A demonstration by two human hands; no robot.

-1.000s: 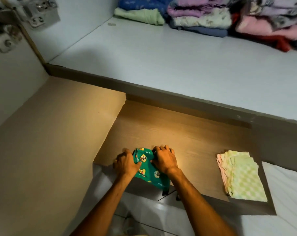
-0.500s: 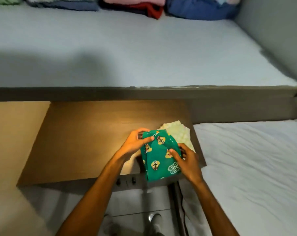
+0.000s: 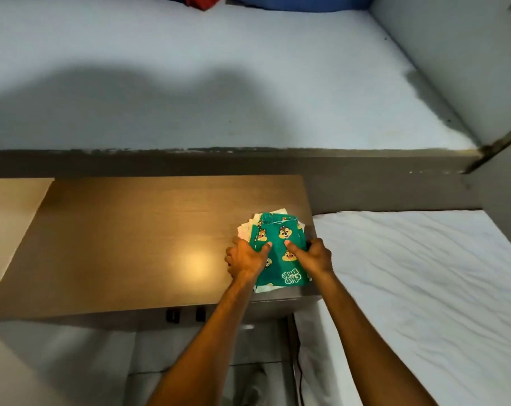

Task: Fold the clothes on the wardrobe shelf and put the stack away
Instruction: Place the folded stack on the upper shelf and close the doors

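Both hands, left hand [image 3: 245, 257] and right hand [image 3: 314, 256], are grasping the folded green cartoon-print garment [image 3: 280, 253], lying atop the pale folded cloth stack [image 3: 245, 228] at the brown wooden shelf's [image 3: 116, 244] near right corner.

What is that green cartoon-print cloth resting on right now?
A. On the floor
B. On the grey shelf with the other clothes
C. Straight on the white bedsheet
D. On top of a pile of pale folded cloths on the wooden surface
D: the green cloth lies on the pale folded cloths, whose edges peek out beneath it, on the wooden surface.
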